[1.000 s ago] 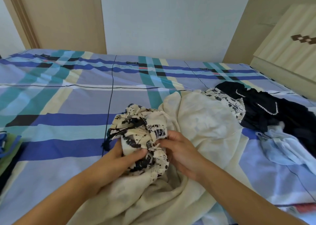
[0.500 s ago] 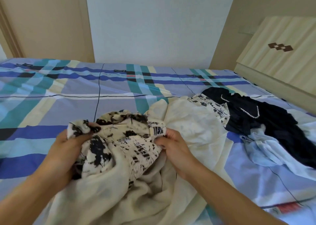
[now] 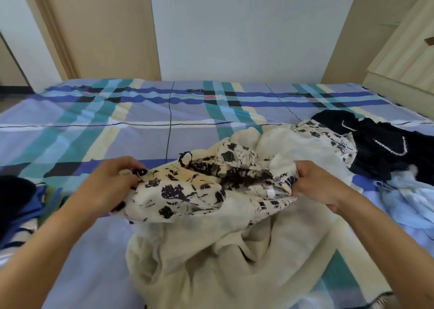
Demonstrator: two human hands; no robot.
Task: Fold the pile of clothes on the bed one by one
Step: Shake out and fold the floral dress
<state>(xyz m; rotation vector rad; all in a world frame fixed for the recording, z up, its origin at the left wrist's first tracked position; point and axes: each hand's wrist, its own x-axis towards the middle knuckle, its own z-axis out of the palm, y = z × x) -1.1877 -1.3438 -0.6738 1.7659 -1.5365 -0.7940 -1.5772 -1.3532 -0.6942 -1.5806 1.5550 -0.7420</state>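
Note:
A cream garment with a black print (image 3: 202, 191) is stretched between my two hands just above the bed. My left hand (image 3: 110, 182) grips its left edge, and my right hand (image 3: 314, 184) grips its right edge. Under it lies a large plain cream cloth (image 3: 234, 257), crumpled. To the right sits the pile: a black garment with white trim (image 3: 385, 149), a floral cream piece (image 3: 328, 137) and a pale blue garment (image 3: 413, 200). All of this rests on the bed with a blue, teal and cream plaid sheet (image 3: 117, 125).
At the left edge lies a small stack of dark blue and green clothes (image 3: 21, 205). A wooden headboard (image 3: 404, 55) stands at the right, a beige door (image 3: 98, 29) at the back left and a white wall (image 3: 239, 29) behind the bed.
My hands have moved apart, pulling the bunched printed garment wider between them. My left hand went left, my right hand went right. The camera has tilted up slightly.

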